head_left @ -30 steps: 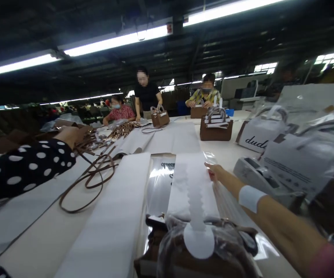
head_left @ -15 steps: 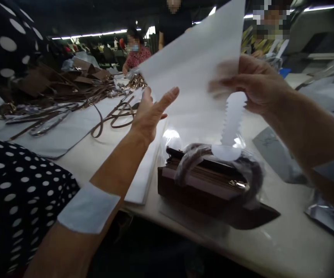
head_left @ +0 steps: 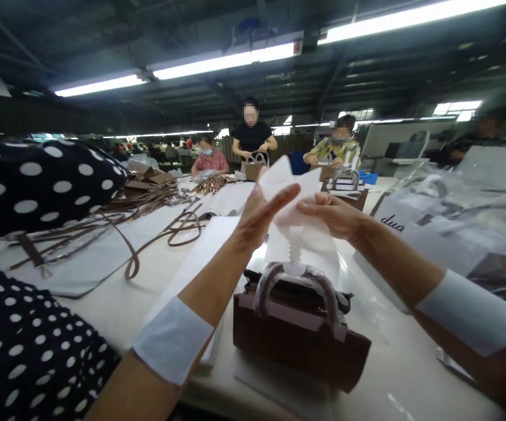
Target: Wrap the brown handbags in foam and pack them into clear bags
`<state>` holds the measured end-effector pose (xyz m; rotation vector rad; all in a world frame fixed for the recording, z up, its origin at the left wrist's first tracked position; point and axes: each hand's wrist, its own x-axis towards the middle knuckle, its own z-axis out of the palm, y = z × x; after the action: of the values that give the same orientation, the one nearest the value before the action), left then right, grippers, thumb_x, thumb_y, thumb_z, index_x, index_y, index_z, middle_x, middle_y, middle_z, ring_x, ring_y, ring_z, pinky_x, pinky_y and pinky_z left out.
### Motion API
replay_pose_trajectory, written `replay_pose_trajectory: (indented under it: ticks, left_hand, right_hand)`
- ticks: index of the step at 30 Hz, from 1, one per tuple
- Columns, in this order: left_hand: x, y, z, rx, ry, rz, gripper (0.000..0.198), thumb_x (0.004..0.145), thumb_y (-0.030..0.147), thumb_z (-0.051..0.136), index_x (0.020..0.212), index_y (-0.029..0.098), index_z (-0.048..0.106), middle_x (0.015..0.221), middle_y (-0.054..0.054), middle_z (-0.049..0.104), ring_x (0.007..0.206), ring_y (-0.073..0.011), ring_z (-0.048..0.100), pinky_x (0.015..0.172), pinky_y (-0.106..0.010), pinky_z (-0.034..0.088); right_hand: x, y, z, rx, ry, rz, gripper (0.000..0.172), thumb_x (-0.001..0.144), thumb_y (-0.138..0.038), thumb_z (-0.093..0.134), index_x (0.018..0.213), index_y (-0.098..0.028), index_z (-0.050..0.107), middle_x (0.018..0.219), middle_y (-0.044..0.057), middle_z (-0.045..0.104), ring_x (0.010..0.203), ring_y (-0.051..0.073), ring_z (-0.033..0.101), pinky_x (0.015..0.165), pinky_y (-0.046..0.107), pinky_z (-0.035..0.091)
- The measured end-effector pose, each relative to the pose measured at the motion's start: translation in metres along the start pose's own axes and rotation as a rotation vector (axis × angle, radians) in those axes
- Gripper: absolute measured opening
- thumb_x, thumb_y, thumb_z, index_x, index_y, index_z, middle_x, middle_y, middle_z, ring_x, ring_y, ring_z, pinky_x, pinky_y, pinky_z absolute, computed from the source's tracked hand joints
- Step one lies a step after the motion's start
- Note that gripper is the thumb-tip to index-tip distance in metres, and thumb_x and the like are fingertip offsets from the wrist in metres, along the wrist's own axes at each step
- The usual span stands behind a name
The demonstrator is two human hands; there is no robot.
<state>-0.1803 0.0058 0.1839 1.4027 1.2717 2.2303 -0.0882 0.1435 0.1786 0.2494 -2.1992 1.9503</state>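
Between my two hands is a thin white sheet of paper [head_left: 309, 186], bent and folded over on itself, above the table. My left hand [head_left: 259, 213] holds its left side between thumb and fingers. The right side is pinched by my right hand [head_left: 334, 215], thumb toward the left. Just below stands a dark brown handbag [head_left: 297, 345] with its top open and its two handles wrapped in clear plastic. A white toothed strip [head_left: 295, 245] sticks up from a white piece between the handles.
White sheets [head_left: 187, 251] are stacked left of the bag. Brown straps [head_left: 134, 251] and brown pieces lie farther left. Plastic-wrapped bags [head_left: 437, 228] crowd the right side. Across the table [head_left: 411, 351] several people work, one in black [head_left: 253, 137] with a bag.
The raised sheet has come down and been folded together. My hands have moved closer to each other, and my left hand now grips the paper. The camera view has tilted up.
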Motion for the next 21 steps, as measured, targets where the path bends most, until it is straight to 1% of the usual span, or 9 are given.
replay_pose_trajectory:
  ticks: [3, 6, 8, 10, 12, 14, 16, 18, 21]
  left_hand:
    - [0.0, -0.002, 0.01, -0.128, 0.025, -0.095, 0.038, 0.06, 0.033, 0.071, 0.089, 0.015, 0.055, 0.076, -0.001, 0.062, 0.067, -0.0145, 0.06, 0.068, -0.031, 0.049]
    - [0.005, -0.006, 0.011, -0.083, 0.155, -0.057, 0.03, 0.059, 0.029, 0.07, 0.079, 0.015, 0.053, 0.066, 0.004, 0.057, 0.057, -0.0098, 0.055, 0.06, -0.025, 0.047]
    - [0.005, -0.005, 0.011, -0.004, 0.133, -0.045, 0.029, 0.061, 0.029, 0.069, 0.08, 0.015, 0.052, 0.068, 0.004, 0.057, 0.058, -0.0092, 0.054, 0.06, -0.023, 0.047]
    - [-0.004, 0.002, 0.01, 0.141, 0.159, 0.009, 0.029, 0.067, 0.033, 0.066, 0.085, 0.015, 0.052, 0.075, 0.001, 0.058, 0.066, -0.0114, 0.057, 0.064, -0.025, 0.047]
    - [-0.027, 0.014, 0.008, 0.372, 0.262, 0.154, 0.026, 0.075, 0.034, 0.059, 0.092, 0.017, 0.05, 0.092, -0.004, 0.059, 0.087, -0.016, 0.057, 0.077, -0.03, 0.047]
    - [-0.062, 0.025, 0.005, 0.65, 0.336, 0.353, 0.018, 0.08, 0.028, 0.054, 0.095, 0.018, 0.05, 0.116, -0.008, 0.051, 0.112, -0.0198, 0.046, 0.094, -0.038, 0.038]
    - [-0.104, 0.027, 0.002, 0.918, 0.224, 0.487, 0.004, 0.079, 0.02, 0.053, 0.082, 0.018, 0.054, 0.128, -0.008, 0.043, 0.124, -0.0243, 0.035, 0.102, -0.045, 0.028]
    - [-0.142, 0.018, 0.0, 1.114, 0.117, 0.481, 0.006, 0.076, 0.017, 0.055, 0.081, 0.018, 0.058, 0.135, -0.008, 0.036, 0.128, -0.0299, 0.028, 0.103, -0.052, 0.024]
    - [-0.172, -0.009, 0.004, 1.331, 0.104, 0.357, 0.029, 0.076, 0.021, 0.057, 0.104, 0.016, 0.056, 0.142, -0.016, 0.023, 0.131, -0.037, 0.017, 0.102, -0.06, 0.018]
  right_hand:
    - [0.008, 0.001, -0.003, -0.178, 0.118, -0.11, 0.03, 0.07, -0.041, 0.066, 0.081, -0.012, 0.063, 0.082, 0.006, 0.065, 0.071, 0.015, 0.061, 0.067, 0.026, 0.049]
    - [0.012, -0.007, -0.005, -0.373, 0.318, -0.278, 0.048, 0.06, -0.034, 0.075, 0.101, -0.015, 0.059, 0.094, 0.004, 0.063, 0.082, 0.015, 0.059, 0.072, 0.025, 0.048]
    - [0.01, -0.014, -0.005, -0.402, 0.268, -0.244, 0.058, 0.06, -0.032, 0.075, 0.112, -0.017, 0.054, 0.094, 0.003, 0.063, 0.077, 0.012, 0.058, 0.067, 0.022, 0.048]
    - [0.005, -0.018, -0.006, -0.379, 0.157, -0.14, 0.046, 0.066, -0.035, 0.07, 0.106, -0.016, 0.058, 0.083, 0.002, 0.063, 0.065, 0.011, 0.057, 0.057, 0.021, 0.048]
    - [-0.003, -0.015, -0.009, -0.384, 0.119, -0.112, 0.032, 0.07, -0.038, 0.065, 0.09, -0.014, 0.064, 0.075, 0.003, 0.062, 0.064, 0.012, 0.057, 0.057, 0.022, 0.049]
    - [-0.014, -0.007, -0.014, -0.462, 0.116, -0.151, 0.026, 0.072, -0.037, 0.063, 0.083, -0.014, 0.065, 0.076, 0.003, 0.063, 0.069, 0.014, 0.059, 0.063, 0.025, 0.05]
    - [-0.026, 0.005, -0.019, -0.645, 0.103, -0.179, 0.021, 0.074, -0.033, 0.06, 0.084, -0.015, 0.065, 0.077, 0.003, 0.063, 0.07, 0.014, 0.059, 0.067, 0.024, 0.048]
    - [-0.037, 0.017, -0.02, -0.829, 0.047, -0.181, 0.018, 0.078, -0.027, 0.055, 0.087, -0.016, 0.066, 0.081, 0.004, 0.063, 0.072, 0.013, 0.059, 0.07, 0.023, 0.046]
    - [-0.045, 0.025, -0.01, -0.968, -0.097, -0.207, 0.023, 0.081, -0.018, 0.046, 0.09, -0.018, 0.067, 0.09, 0.006, 0.063, 0.08, 0.014, 0.059, 0.075, 0.023, 0.043]
